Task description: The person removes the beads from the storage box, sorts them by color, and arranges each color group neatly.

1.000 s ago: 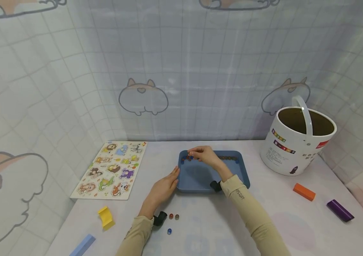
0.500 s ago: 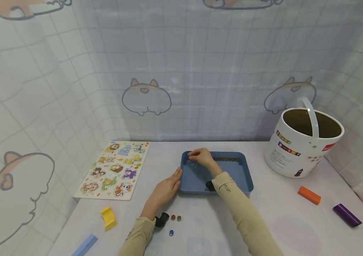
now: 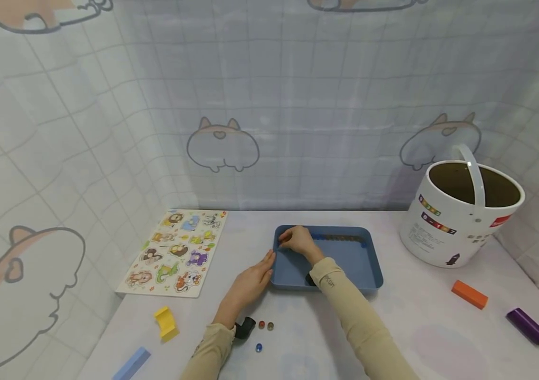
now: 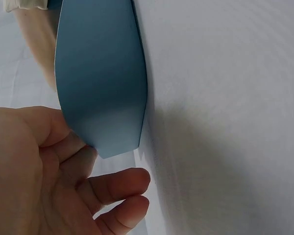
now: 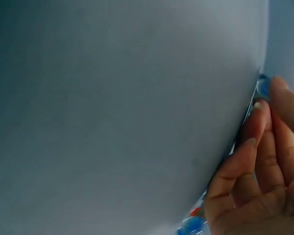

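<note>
A blue tray (image 3: 293,272) lies on the table, with a row of small brown and blue glass marbles (image 3: 343,237) along its far wall. Inside its far left corner, my right hand (image 3: 300,241) has thumb and fingertips together at a marble, mostly hidden by the fingers. The right wrist view shows a clear blue marble (image 5: 263,87) right at those fingertips. My left hand (image 3: 250,284) rests against the tray's left side, fingers extended; in the left wrist view its fingers (image 4: 120,188) touch or lie beside the tray's corner (image 4: 110,142).
Nearer the left wrist lie a red marble (image 3: 262,324), a brown marble (image 3: 270,326) and a blue marble (image 3: 258,348). An animal puzzle board (image 3: 174,253), yellow block (image 3: 166,323) and light blue block (image 3: 131,363) are left. Right stand a white bucket (image 3: 440,232), orange block (image 3: 470,294) and purple block (image 3: 529,326).
My right hand has moved slightly left and down into the tray's far left corner. The left hand stays at the tray's side. The whole head view has shifted a little.
</note>
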Demonstrator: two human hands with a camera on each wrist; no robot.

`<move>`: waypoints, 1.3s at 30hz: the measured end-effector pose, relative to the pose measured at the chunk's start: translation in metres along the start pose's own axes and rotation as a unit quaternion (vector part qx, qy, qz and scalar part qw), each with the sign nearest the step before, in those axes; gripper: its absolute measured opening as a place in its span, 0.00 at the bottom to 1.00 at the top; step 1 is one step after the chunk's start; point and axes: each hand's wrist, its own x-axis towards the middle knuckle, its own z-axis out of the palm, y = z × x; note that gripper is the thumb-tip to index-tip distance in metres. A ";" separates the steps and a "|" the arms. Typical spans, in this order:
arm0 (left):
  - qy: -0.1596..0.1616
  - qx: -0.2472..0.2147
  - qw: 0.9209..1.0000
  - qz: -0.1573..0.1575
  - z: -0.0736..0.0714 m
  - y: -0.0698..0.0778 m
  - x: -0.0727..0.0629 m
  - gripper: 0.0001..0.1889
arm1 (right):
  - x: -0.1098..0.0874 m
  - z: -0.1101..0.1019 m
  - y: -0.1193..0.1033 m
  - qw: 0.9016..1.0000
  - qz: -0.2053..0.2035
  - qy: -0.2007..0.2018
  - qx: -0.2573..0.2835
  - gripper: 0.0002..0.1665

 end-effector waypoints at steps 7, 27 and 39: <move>-0.001 -0.005 1.000 -0.003 -0.002 0.003 0.000 0.26 | 0.001 0.002 -0.005 0.999 0.001 0.006 -0.036 0.11; 0.009 -0.007 1.000 -0.002 0.000 0.000 -0.001 0.26 | -0.022 -0.037 -0.016 0.981 -0.009 -0.036 0.191 0.17; 0.005 -0.014 1.000 0.002 -0.003 0.002 -0.002 0.26 | -0.062 -0.049 -0.020 0.968 -0.019 -0.050 0.243 0.21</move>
